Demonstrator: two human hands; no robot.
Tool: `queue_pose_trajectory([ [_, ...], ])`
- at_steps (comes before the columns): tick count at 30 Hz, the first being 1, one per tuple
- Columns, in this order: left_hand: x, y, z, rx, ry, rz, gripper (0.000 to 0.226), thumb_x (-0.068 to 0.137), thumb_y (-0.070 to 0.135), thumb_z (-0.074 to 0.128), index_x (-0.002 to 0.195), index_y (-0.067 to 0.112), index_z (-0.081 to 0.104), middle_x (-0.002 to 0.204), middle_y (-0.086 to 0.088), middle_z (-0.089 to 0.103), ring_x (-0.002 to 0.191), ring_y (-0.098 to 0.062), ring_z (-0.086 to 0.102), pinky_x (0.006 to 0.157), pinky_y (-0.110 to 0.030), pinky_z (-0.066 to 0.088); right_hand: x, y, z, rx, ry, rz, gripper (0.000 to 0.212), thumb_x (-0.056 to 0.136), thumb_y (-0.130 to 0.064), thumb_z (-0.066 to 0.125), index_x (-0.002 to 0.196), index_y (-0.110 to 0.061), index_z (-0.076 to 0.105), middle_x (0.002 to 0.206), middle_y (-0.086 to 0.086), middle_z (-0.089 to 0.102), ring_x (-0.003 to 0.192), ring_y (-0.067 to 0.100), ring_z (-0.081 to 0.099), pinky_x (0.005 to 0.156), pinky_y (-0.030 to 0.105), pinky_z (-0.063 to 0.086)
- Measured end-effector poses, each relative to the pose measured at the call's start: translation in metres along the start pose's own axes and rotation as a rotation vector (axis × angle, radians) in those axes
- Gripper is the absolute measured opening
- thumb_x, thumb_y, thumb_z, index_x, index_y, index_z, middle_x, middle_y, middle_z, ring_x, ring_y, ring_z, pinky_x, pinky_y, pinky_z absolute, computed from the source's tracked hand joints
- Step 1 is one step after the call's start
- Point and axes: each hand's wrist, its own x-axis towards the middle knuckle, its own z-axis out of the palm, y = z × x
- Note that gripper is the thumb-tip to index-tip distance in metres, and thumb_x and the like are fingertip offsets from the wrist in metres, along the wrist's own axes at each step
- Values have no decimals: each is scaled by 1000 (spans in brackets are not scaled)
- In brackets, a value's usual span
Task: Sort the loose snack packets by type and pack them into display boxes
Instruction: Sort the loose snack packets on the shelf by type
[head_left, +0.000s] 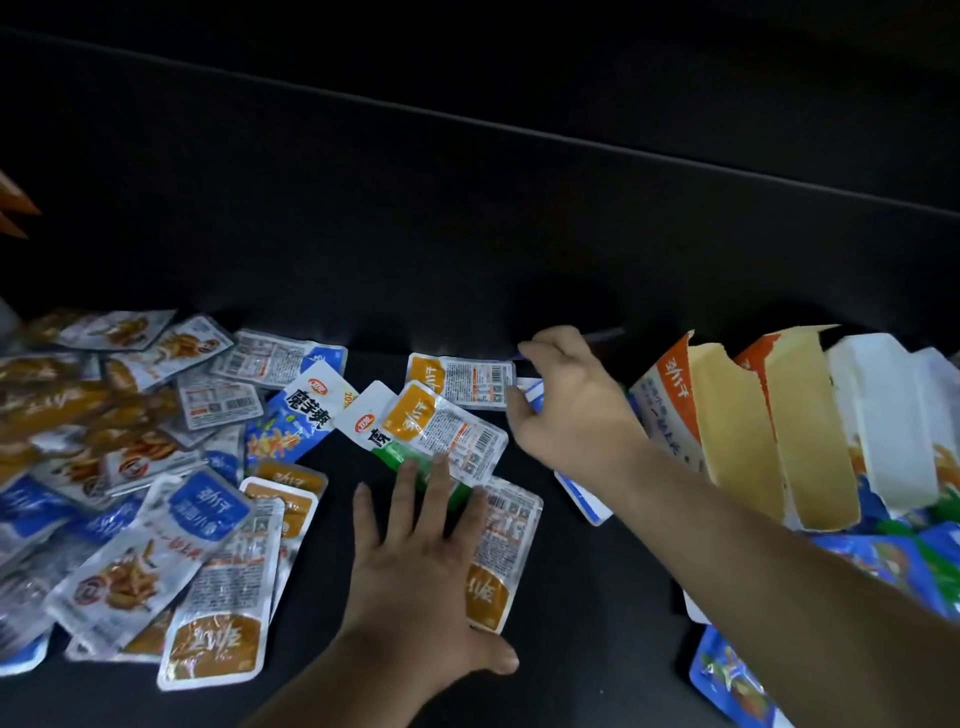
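Note:
Loose snack packets lie scattered over a dark surface at the left, in orange, blue and green kinds. My left hand (415, 561) lies flat with straight fingers on a green packet (415, 462) and an orange-labelled packet (498, 561). My right hand (566, 410) reaches further back and pinches a blue-and-white packet (531, 391) beside another orange-labelled packet (460, 379). Open display boxes (737, 431) stand at the right, tilted, with orange and blue printing.
A heap of blue packets (883, 561) lies below the boxes at the right. A blue-edged packet (582, 493) lies under my right forearm. The far side of the surface is dark. An orange carton corner (13, 208) shows at the left edge.

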Motion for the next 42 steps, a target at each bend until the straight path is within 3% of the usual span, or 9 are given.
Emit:
queue_pose_trajectory([
  [3, 0, -2, 1, -23, 0, -15, 143, 59, 95, 60, 156, 38, -27, 159, -6, -46, 148, -36, -40, 117, -70, -18, -30, -5, 8, 137, 72, -42, 41, 92, -22, 68, 131, -9, 65, 134, -3, 54, 108, 7, 59, 90, 3, 40],
  [6, -2, -1, 2, 4, 15, -16, 141, 59, 95, 59, 156, 37, -25, 162, -4, -41, 150, -35, -35, 117, -68, -19, -63, 19, 17, 205, 59, 93, 39, 91, -24, 69, 129, -18, 69, 141, -7, 55, 121, 6, 58, 99, 23, 50],
  [10, -7, 3, 3, 13, 71, -14, 138, 61, 95, 59, 157, 39, -23, 165, -1, -21, 154, -34, -18, 118, -69, -15, -78, 39, 18, 94, 246, 160, 32, 87, -22, 72, 119, -25, 73, 130, -4, 56, 110, 25, 63, 79, 43, 60],
  [13, -6, 1, 0, 6, 51, -59, 147, 55, 96, 61, 153, 39, -32, 159, -7, -43, 148, -41, -35, 116, -70, -19, -62, 39, 18, 26, -47, 311, 60, 96, -48, 59, 152, -46, 39, 167, -2, 18, 153, 33, 16, 121, 53, 28],
  [17, 2, -3, -2, -10, -34, -82, 154, 51, 99, 61, 146, 38, -45, 149, -15, -57, 141, -45, -46, 117, -67, -21, -41, 36, 35, -38, -320, 394, 70, 97, -72, 37, 157, -56, 5, 169, -9, -23, 156, 30, -21, 126, 56, -4],
  [27, -21, -7, 6, -151, 46, 68, 116, 69, 90, 56, 159, 48, -5, 165, 4, -35, 152, -31, -33, 124, -58, -13, -107, 27, 43, -34, -245, 254, 72, 85, -82, 13, 154, -62, 14, 171, -13, -9, 158, 25, -11, 127, 51, 8],
  [33, -22, -17, 12, -169, 149, 96, 82, 70, 88, 49, 141, 46, 48, 154, 3, 49, 142, -37, 48, 108, -68, 40, -80, 14, 20, 9, -111, 280, 58, 100, -63, 37, 155, -49, 29, 172, -5, 6, 156, 28, 5, 124, 52, 17],
  [38, -16, -19, 22, -78, 205, 115, 84, 69, 86, 50, 139, 41, 58, 145, 0, 57, 131, -38, 59, 97, -66, 50, -23, 21, 27, -135, -383, 301, 66, 100, -70, 27, 160, -47, 15, 173, -5, -6, 158, 32, -13, 127, 51, -5],
  [42, -17, -22, 23, -74, 199, 97, 79, 71, 82, 52, 140, 43, 57, 145, 1, 56, 133, -36, 57, 100, -65, 48, -38, 22, 25, -168, -350, 283, 52, 104, -51, 35, 155, -51, 29, 170, -11, 17, 150, 31, 17, 122, 46, 18],
])
